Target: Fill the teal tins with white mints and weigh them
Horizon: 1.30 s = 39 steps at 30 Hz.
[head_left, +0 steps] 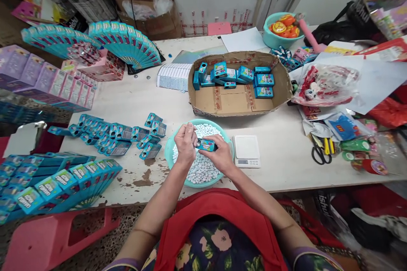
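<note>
Over a teal bowl point(168, 146) heaped with small white candies point(201, 167), both my hands meet. My right hand point(219, 154) is closed round a small teal candy box point(207, 145), held on its side. My left hand point(186, 143) is pinched at the box's left end, fingers together; what they hold is too small to make out. Empty teal boxes point(117, 137) lie scattered on the table to the left of the bowl. A cardboard tray point(233, 103) behind the bowl holds several more teal boxes point(263, 79).
A small white scale point(246, 151) stands right of the bowl. Scissors point(319, 152) and tape rolls point(370, 165) lie at the right. Fanned stacks of flat teal boxes sit at front left point(60, 184) and back left point(127, 42). A teal basin of toys point(281, 29) is at the back.
</note>
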### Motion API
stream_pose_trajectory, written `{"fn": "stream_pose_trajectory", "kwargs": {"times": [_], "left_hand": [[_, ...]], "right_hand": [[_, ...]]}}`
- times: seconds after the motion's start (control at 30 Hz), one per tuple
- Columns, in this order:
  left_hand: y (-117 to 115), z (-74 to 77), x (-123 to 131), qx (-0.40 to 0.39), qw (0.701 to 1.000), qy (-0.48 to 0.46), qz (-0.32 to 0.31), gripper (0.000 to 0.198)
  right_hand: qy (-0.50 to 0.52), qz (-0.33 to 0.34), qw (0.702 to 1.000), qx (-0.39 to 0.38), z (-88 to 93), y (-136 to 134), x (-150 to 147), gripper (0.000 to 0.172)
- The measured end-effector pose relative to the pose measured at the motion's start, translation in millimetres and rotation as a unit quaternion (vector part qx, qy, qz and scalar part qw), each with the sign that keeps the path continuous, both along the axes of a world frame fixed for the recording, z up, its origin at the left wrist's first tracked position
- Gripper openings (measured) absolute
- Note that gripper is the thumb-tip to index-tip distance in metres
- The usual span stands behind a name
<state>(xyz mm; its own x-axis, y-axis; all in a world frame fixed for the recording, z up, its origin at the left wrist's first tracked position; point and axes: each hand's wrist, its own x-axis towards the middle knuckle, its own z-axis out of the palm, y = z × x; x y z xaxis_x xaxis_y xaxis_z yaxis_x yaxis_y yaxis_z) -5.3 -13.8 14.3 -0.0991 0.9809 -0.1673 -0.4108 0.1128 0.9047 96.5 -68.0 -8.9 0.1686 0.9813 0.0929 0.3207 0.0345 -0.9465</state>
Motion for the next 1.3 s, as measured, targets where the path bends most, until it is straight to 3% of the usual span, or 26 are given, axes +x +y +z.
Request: {"fn": "stream_pose_trajectory", "kwargs": {"times": [0.17,0.27,0.33,0.4,0.47,0.53,0.6,0.7,0.8,0.87,0.93,1.0,1.07,1.17,1.23,1.3], "left_hand": [[-7,2.1,5,-0.009,0.993,0.023,-0.113,0.031],[4,-0.8,-7,0.002,1.0,-0.002,-0.028,0.028],[16,-14.6,-23,0.002,0.999,0.031,0.012,0.027],[25,-40.2,-41,-0.017,0.988,0.155,-0.016,0.027],[26,-73.0,-55,-0.032,0.931,0.349,-0.102,0.025],[21,-104.9,-62,-0.013,0.834,0.519,-0.187,0.023],[13,-128.9,-59,0.007,0.754,0.62,-0.218,0.033],[6,-144.8,-45,-0.025,0.681,0.693,-0.235,0.052],[7,-142.4,-30,-0.068,0.645,0.719,-0.251,0.064],[11,-137.7,-23,-0.091,0.637,0.717,-0.266,0.069],[15,-134.4,-20,-0.128,0.64,0.701,-0.286,0.072],[19,-133.6,-19,-0.16,0.646,0.68,-0.308,0.072],[22,-134.8,-20,-0.177,0.654,0.66,-0.325,0.072],[24,-138.2,-22,-0.196,0.664,0.641,-0.331,0.075],[25,-141.1,-25,-0.22,0.665,0.634,-0.327,0.075],[24,-144.5,-27,-0.242,0.662,0.63,-0.326,0.073]], "right_hand": [[0.015,0.019,1.0,0.002,-11.4,-1,4,0.031],[0.059,0.013,0.998,-0.015,-13.5,-4,13,0.037],[0.089,0.006,0.996,-0.02,-11.4,-7,21,0.041],[0.108,0.0,0.994,-0.02,-8.1,-11,28,0.041],[0.115,-0.005,0.993,-0.02,-6.2,-15,37,0.041],[0.117,-0.016,0.993,-0.027,-8.1,-21,52,0.042],[0.116,-0.059,0.991,-0.043,-16.2,-27,73,0.044],[0.093,-0.181,0.976,-0.08,-43.4,-34,108,0.047],[0.069,-0.261,0.957,-0.101,-84.2,-37,132,0.049],[0.057,-0.267,0.957,-0.101,-108.1,-40,139,0.048],[0.038,-0.239,0.966,-0.091,-118.4,-43,144,0.053],[0.017,-0.202,0.978,-0.053,-110.3,-36,155,0.061],[-0.001,-0.189,0.982,0.008,-87.9,-9,176,0.062],[-0.076,-0.22,0.971,0.047,-54.8,78,232,0.058],[-0.21,-0.19,0.959,0.03,-48.6,152,277,0.06],[-0.319,-0.144,0.936,-0.033,-57.0,220,319,0.07]]}}
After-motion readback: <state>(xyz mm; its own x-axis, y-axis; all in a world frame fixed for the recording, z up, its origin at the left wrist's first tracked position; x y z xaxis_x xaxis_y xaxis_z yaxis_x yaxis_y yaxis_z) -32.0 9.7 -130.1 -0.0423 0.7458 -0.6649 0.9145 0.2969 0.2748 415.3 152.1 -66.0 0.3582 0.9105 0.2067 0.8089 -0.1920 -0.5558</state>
